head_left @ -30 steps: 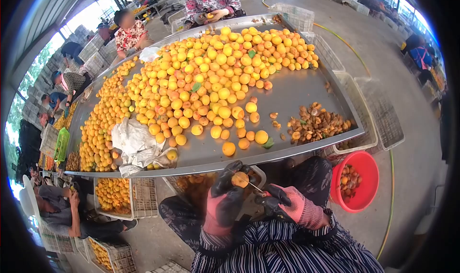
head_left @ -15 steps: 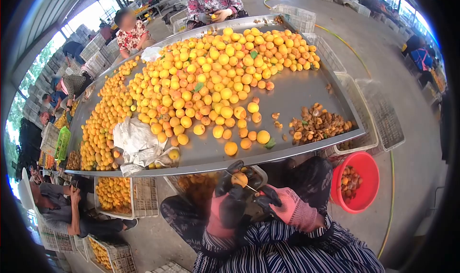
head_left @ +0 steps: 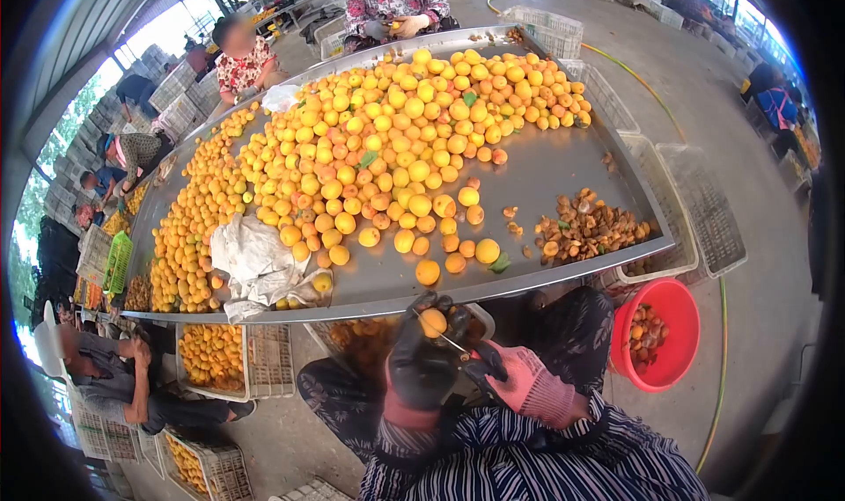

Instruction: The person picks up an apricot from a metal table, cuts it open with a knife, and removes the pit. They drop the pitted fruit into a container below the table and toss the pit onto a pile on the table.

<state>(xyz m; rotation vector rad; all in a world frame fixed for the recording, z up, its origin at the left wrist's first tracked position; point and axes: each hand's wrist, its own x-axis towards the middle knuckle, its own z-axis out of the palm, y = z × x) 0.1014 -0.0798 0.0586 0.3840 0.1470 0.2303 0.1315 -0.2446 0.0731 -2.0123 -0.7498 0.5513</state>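
Note:
My left hand (head_left: 417,358), in a black and pink glove, grips an orange-yellow apricot (head_left: 432,322) just below the table's near edge. My right hand (head_left: 519,376), gloved the same way, is closed around the handle of a thin metal-shafted tool (head_left: 454,344). The shaft points up and left, its tip right at the apricot's lower side; the handle is mostly hidden by my fingers. Beneath my hands, between my knees, a crate of apricots (head_left: 370,332) is partly covered. Loose apricots (head_left: 428,273) lie on the table above them.
The metal table (head_left: 387,281) carries a big apricot heap (head_left: 378,140), a white cloth (head_left: 255,259) and a pile of brownish fruit pieces (head_left: 585,228). A red basin (head_left: 678,334) and plastic crates (head_left: 695,211) stand at right. Other people (head_left: 398,4) sit around the table.
The left hand has turned and drawn slightly left with the apricot, now showing its black back. The tool's shaft still meets the apricot. The whole view has shifted slightly.

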